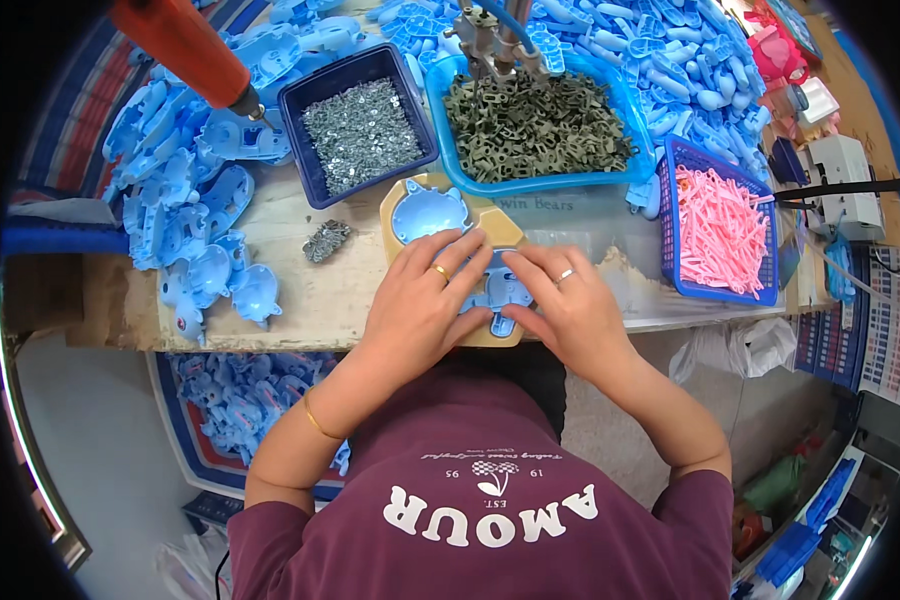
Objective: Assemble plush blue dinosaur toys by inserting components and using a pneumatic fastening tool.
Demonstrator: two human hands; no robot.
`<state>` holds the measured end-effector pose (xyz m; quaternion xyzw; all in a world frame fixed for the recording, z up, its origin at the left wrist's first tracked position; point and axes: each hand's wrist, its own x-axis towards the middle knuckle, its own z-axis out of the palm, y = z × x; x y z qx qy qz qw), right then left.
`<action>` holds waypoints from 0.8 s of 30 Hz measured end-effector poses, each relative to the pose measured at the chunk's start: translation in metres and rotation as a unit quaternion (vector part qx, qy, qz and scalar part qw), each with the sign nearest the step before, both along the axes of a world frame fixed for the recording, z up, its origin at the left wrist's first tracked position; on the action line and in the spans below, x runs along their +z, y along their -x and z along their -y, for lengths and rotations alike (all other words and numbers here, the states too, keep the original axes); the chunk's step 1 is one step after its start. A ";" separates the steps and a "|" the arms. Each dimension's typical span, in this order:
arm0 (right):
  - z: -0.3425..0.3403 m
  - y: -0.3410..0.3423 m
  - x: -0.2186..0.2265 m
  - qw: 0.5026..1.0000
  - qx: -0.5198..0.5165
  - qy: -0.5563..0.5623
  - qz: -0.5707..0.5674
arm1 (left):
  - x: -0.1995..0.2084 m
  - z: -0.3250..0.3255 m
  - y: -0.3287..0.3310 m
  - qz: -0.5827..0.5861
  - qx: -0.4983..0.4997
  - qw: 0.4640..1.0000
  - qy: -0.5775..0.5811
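Note:
A blue plastic toy shell with a round, eared head half [432, 214] lies hollow side up in a tan holding block [398, 232] at the table's front edge. My left hand [417, 290] reaches over its left side, fingers stretched across the neck and thumb at the lower body. From the right, my right hand [570, 305] holds the body [502, 290] of the shell between thumb and fingers. Both hands press on the shell, and their fingers hide part of it. Small details inside the body are hard to make out.
Behind stand a dark bin [360, 130] of small metal pieces and a light-blue basin [545, 185] of dark clips. At right is a purple basket [720, 285] of pink strips. An orange screwdriver [195, 55] and a metal machine head [495, 45] hang above. Blue shells [195, 200] are heaped around.

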<state>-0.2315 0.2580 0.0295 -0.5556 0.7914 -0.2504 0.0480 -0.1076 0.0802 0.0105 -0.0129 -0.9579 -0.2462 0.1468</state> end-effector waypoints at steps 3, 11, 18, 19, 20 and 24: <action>0.001 0.002 0.004 1.000 0.009 -0.013 0.000 | -0.001 -0.001 0.000 -0.003 0.004 1.000 -0.013; 0.049 0.111 0.002 0.987 -0.119 0.103 -0.042 | 0.007 -0.001 -0.002 0.038 0.002 0.999 -0.007; 0.078 0.154 -0.019 0.990 -0.079 0.064 -0.093 | 0.013 0.004 0.005 0.024 -0.009 1.000 -0.002; 0.076 0.157 -0.016 0.992 -0.101 0.068 -0.019 | 0.013 0.007 0.006 0.023 -0.009 1.000 -0.001; 0.071 0.161 -0.011 0.988 -0.108 0.073 0.080 | 0.015 0.009 0.008 0.010 -0.012 1.000 -0.013; 0.050 0.157 0.007 0.945 -0.134 0.046 0.294 | 0.019 0.015 0.022 -0.036 -0.017 0.996 -0.078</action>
